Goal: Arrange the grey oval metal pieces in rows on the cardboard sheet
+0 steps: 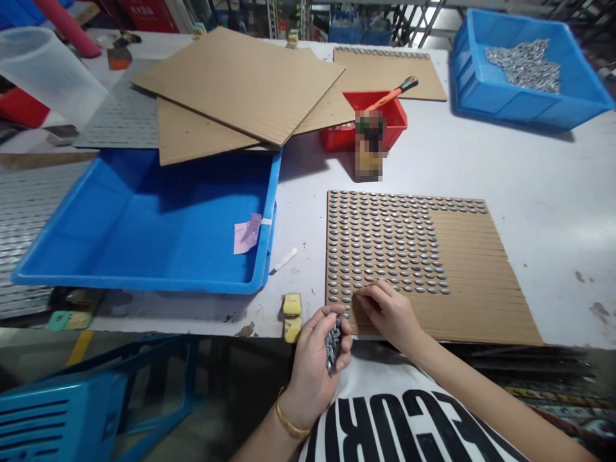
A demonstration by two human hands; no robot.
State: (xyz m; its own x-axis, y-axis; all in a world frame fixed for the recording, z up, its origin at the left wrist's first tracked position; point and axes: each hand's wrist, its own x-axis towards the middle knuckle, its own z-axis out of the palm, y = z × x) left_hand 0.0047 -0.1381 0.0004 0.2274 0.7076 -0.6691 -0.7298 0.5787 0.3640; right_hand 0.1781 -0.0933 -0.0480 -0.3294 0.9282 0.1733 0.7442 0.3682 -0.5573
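Note:
A cardboard sheet point(476, 276) lies near the table's front edge, with rows of small silver oval metal pieces point(380, 240) standing across its left part and along its far edge. My left hand point(315, 350) is cupped around a loose handful of these metal pieces point(333, 343), just in front of the sheet's near left corner. Over the sheet, my right hand point(392, 314) is closed in a pinch, fingertips down at the end of a near row. The small piece at those fingertips is mostly hidden by them.
A large blue tray point(158, 281) holds a pink paper scrap. Cardboard sheets point(240, 83) overlap its far edge. Beyond my sheet are a red bin point(397, 122) with an orange-handled tool and a blue crate point(520, 109) of metal pieces. Yellow blocks point(292, 314) sit at the table edge.

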